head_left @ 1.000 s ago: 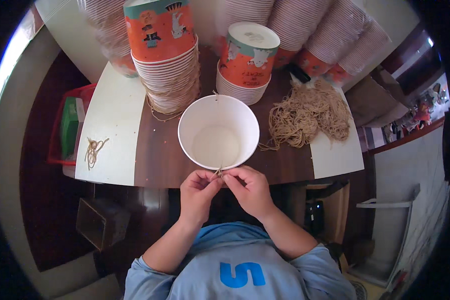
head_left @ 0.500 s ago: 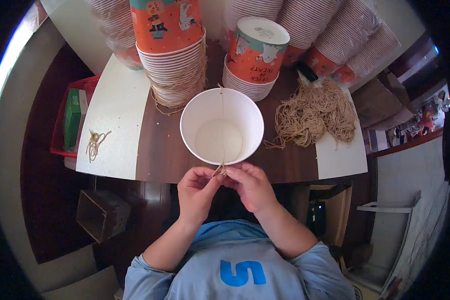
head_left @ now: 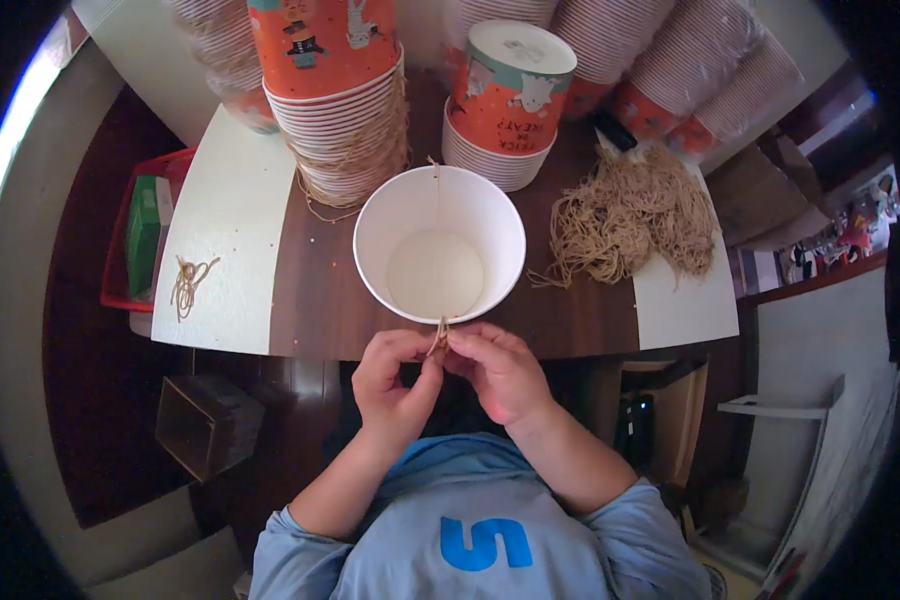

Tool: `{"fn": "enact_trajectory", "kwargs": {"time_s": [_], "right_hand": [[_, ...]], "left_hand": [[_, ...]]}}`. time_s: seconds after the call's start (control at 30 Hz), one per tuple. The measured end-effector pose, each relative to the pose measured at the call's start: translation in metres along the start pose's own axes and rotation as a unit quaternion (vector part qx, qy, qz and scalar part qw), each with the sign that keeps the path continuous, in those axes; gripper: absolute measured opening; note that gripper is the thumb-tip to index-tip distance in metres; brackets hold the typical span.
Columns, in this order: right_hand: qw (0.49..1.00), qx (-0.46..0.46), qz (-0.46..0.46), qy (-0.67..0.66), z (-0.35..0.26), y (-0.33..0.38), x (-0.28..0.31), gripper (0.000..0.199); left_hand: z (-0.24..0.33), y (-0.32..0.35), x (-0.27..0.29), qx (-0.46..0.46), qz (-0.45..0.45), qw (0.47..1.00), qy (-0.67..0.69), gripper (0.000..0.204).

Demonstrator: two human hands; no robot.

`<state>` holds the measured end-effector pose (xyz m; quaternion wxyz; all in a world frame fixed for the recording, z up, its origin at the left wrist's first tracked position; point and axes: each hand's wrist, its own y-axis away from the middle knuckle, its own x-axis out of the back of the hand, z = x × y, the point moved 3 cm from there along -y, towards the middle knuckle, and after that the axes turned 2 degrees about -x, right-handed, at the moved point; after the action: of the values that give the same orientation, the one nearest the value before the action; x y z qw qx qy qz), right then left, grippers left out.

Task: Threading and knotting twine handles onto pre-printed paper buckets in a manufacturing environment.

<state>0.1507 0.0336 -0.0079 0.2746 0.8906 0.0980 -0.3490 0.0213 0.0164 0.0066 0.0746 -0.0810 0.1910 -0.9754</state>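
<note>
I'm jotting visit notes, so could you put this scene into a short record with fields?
Open tub: white inside, mouth facing the camera
Left hand: fingertips at the cord, near rim
Right hand: fingertips pinching the cord
Behind tub: tall orange stack; shorter orange stack; both upside down
Right side: large cord tangle
Left side: small cord bundle

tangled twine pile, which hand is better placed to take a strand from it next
Likely the right hand: the tangled twine pile lies right of the white bucket, on its side; the left hand is farther off.
</note>
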Motion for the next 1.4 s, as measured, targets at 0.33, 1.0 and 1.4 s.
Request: {"fn": "enact_trajectory", "kwargs": {"time_s": [0.33,1.0,1.4], "right_hand": [[0.998,0.045,0.031,0.027,0.002,0.003,0.001,0.014],[0.998,0.046,0.008,0.033,-0.005,-0.008,0.003,0.018],[0.991,0.085,0.002,0.101,-0.004,-0.006,-0.002,0.018]], "left_hand": [[0.006,-0.003,0.002,-0.061,0.008,0.994,-0.093,0.020],[-0.009,0.001,0.005,0.166,0.013,0.982,0.091,0.009],[-0.023,0.003,0.000,0.172,0.026,0.963,0.205,0.008]]}}
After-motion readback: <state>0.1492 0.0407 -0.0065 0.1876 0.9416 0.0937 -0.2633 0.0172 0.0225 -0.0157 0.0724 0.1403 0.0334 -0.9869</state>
